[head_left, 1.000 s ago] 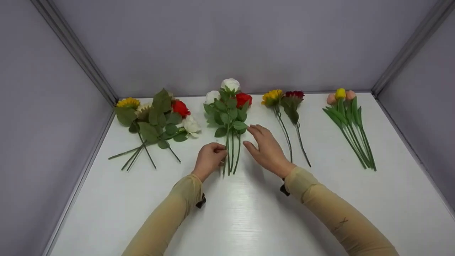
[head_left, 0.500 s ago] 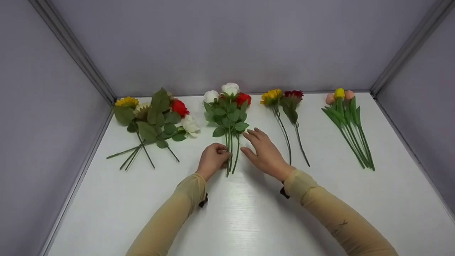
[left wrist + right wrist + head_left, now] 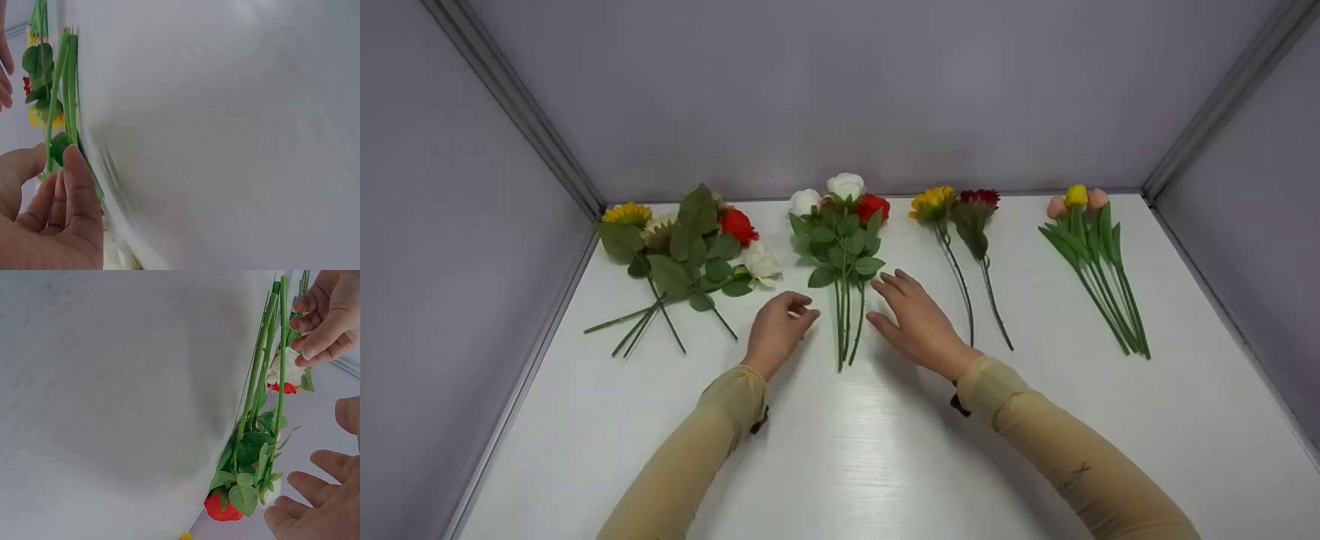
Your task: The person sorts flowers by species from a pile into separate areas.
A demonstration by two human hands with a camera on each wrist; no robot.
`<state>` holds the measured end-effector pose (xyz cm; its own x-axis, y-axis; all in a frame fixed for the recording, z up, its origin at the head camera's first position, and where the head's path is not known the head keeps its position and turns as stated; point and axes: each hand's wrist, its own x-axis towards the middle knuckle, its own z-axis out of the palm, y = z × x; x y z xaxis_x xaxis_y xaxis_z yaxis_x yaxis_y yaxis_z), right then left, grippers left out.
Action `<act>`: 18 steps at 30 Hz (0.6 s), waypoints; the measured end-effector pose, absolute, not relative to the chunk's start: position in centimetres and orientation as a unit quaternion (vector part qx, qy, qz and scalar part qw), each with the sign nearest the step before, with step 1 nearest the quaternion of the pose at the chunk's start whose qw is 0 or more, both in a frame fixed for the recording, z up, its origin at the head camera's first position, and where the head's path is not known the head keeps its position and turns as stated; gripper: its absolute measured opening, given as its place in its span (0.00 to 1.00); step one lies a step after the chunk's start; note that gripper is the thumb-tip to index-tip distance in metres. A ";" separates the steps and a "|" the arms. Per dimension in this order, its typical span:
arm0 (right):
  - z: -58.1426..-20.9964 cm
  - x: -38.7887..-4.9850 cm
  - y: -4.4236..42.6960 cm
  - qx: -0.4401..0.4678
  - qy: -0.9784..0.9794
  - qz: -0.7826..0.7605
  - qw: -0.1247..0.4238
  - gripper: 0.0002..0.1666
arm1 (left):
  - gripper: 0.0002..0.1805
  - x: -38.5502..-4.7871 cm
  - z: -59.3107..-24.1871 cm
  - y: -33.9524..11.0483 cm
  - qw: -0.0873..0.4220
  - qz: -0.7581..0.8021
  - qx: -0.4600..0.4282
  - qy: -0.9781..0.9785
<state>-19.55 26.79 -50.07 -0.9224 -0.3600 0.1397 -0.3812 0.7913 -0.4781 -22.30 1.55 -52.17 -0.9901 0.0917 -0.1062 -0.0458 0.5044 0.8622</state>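
Grip's fully released on both sides: the left hand (image 3: 780, 330) is held loosely curled just beside the stems (image 3: 846, 322) of the rose bunch (image 3: 840, 244), and the right hand (image 3: 921, 330) is held with thumb and fingers apart, near the other side. The white-and-red bunch is laid mid-table (image 3: 855, 450). Further out, a mixed pile (image 3: 675, 259) is heaped left; a yellow flower (image 3: 934, 206), a dark red flower (image 3: 979, 199) and tulips (image 3: 1099, 262) are laid right.

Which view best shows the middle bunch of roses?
The head view: the middle bunch of roses lies there in full, white blooms included. The left wrist view shows mainly stems, with the left hand in front; the right wrist view brings stems, leaves and a red bloom closer, white blooms partly hidden.
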 end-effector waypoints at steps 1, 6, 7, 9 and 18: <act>-50.1 -19.6 26.7 0.198 -0.947 0.254 0.018 0.36 | 0.16 -22.5 -52.1 0.8 0.058 0.486 0.014 0.872; -50.0 -19.5 25.6 0.218 -0.946 0.240 0.013 0.36 | 0.15 -23.3 -51.7 -3.8 0.017 0.444 0.000 0.896; -50.0 -19.5 25.2 0.223 -0.946 0.235 0.012 0.37 | 0.15 -23.5 -51.7 -4.9 0.013 0.435 -0.005 0.901; -49.9 -19.5 24.3 0.231 -0.947 0.224 0.006 0.37 | 0.16 -23.6 -51.5 -7.2 0.000 0.415 -0.016 0.909; -50.3 -18.2 17.8 0.317 -0.936 0.148 -0.026 0.37 | 0.18 -23.7 -51.8 -15.8 -0.030 0.321 -0.095 0.942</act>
